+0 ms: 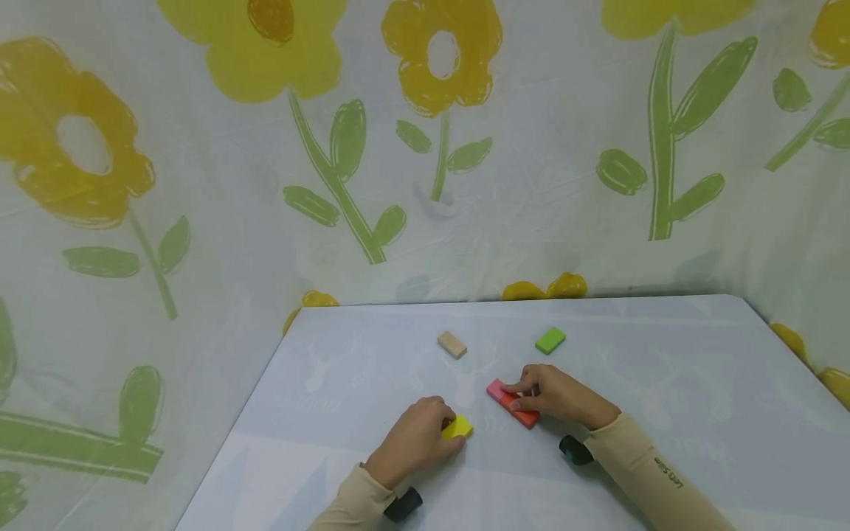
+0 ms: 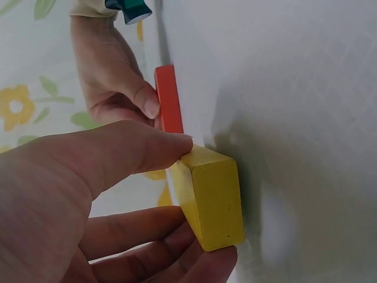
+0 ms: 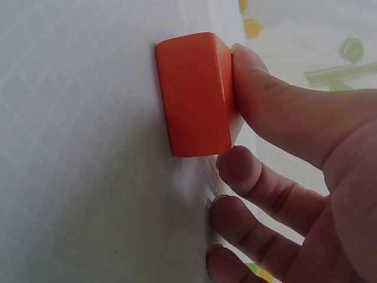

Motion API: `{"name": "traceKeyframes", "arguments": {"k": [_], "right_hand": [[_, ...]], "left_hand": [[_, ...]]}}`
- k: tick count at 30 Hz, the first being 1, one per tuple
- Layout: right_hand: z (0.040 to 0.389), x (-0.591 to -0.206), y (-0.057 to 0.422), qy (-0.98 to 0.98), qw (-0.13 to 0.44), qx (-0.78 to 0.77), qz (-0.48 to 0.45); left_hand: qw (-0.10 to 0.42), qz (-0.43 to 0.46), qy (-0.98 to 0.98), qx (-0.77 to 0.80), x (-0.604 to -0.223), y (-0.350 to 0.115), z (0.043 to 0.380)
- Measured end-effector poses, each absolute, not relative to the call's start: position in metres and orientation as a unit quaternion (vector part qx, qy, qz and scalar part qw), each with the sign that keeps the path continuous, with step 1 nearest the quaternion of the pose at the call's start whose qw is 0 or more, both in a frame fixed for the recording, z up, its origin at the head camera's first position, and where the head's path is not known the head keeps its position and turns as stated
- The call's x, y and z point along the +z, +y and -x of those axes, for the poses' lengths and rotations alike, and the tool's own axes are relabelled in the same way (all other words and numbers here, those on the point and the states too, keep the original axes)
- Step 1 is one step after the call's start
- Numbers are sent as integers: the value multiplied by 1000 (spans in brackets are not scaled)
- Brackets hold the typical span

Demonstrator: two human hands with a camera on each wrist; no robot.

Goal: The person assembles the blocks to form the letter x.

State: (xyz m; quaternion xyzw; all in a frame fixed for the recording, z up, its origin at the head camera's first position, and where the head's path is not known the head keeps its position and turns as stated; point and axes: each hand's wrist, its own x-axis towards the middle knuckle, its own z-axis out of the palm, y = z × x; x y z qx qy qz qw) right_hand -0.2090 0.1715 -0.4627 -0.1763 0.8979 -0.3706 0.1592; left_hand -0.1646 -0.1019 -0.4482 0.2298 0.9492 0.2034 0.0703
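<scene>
In the head view my left hand (image 1: 417, 440) pinches a yellow block (image 1: 460, 427) between thumb and fingers, low over the white table. The left wrist view shows the thumb on one edge of the yellow block (image 2: 217, 203), fingers at the opposite edge. My right hand (image 1: 554, 396) grips a red block (image 1: 527, 417) at its inner end, thumb along one face and index fingertip at its edge in the right wrist view. A pink block (image 1: 494, 389) sits end to end with the red one, partly behind the index finger. Its other fingers spread loosely beside the block.
A plain wooden block (image 1: 452, 344) and a green block (image 1: 550, 340) lie farther back on the white table (image 1: 345, 383). Behind the table's far edge hangs a flower-printed cloth (image 1: 531, 192). Dark wrist devices show under both sleeves.
</scene>
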Motion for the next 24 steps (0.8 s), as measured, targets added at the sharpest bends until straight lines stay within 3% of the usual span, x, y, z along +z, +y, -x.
{"name": "traceKeyframes", "arguments": {"k": [24], "right_hand": [[209, -464, 175, 889, 152, -384, 199]], "left_hand": [[71, -224, 951, 203, -448, -88, 182]]}}
